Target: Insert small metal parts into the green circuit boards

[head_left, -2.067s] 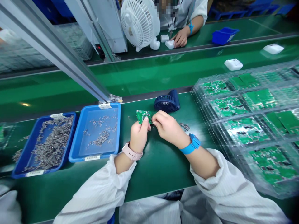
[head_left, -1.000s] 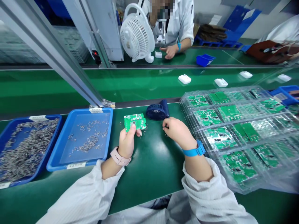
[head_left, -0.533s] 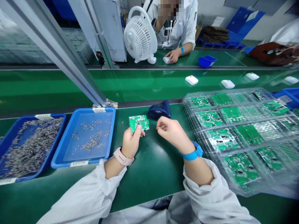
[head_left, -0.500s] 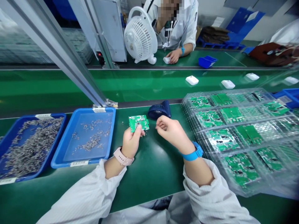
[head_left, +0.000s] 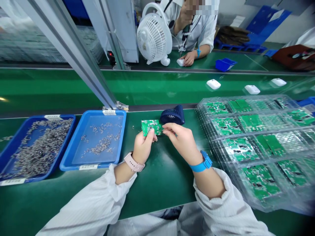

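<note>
A green circuit board (head_left: 147,125) is pinched between the thumb and fingers of my left hand (head_left: 142,146), its component side facing up. My right hand (head_left: 179,137) is at the board's right edge, thumb and forefinger pressed together there. Whatever sits between those fingertips is too small to make out. Just behind the hands a dark blue small fan (head_left: 172,116) lies on the green table (head_left: 162,183). Left of my left hand is a blue tray (head_left: 94,131) with small metal parts scattered in it.
A second blue tray (head_left: 44,147), heaped with metal parts, stands at far left. Stacked clear plastic trays (head_left: 248,131) hold green boards at right. White housings (head_left: 213,84) lie on the green conveyor (head_left: 147,85). Beyond it, a person (head_left: 209,29) works beside a white fan (head_left: 154,37).
My right hand has closed the gap to the board and now meets its right edge. The left hand still holds the board. The whole view has shifted slightly.
</note>
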`<state>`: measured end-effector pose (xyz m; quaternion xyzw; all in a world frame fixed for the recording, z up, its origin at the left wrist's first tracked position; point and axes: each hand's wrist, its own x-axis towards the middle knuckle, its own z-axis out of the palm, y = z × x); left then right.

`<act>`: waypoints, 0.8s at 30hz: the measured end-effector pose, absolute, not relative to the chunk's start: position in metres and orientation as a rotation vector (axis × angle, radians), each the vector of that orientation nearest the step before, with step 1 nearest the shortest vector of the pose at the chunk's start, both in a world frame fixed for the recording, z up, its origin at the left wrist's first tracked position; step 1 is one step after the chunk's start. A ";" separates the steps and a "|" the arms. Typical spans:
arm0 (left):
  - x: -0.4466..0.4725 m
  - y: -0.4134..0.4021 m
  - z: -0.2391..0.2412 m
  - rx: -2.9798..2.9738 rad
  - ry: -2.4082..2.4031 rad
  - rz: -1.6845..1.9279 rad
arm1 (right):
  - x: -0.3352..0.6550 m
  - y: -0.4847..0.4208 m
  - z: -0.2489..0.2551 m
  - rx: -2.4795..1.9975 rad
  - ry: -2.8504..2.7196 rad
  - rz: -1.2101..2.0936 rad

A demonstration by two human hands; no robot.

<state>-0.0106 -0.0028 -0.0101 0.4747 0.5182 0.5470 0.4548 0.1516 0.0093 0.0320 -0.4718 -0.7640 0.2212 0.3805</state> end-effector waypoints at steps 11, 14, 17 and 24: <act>-0.006 -0.002 0.001 1.009 1.301 1.382 | 0.136 0.015 0.026 -1.202 -1.416 1.082; -0.003 -0.003 0.003 0.970 1.295 1.381 | 0.130 0.015 0.021 -1.133 -1.350 1.171; -0.002 -0.003 0.002 0.970 1.277 1.388 | 0.126 0.014 0.017 -1.098 -1.314 1.233; -0.004 -0.005 0.000 0.952 1.253 1.394 | 0.128 0.017 0.009 -1.096 -1.296 1.215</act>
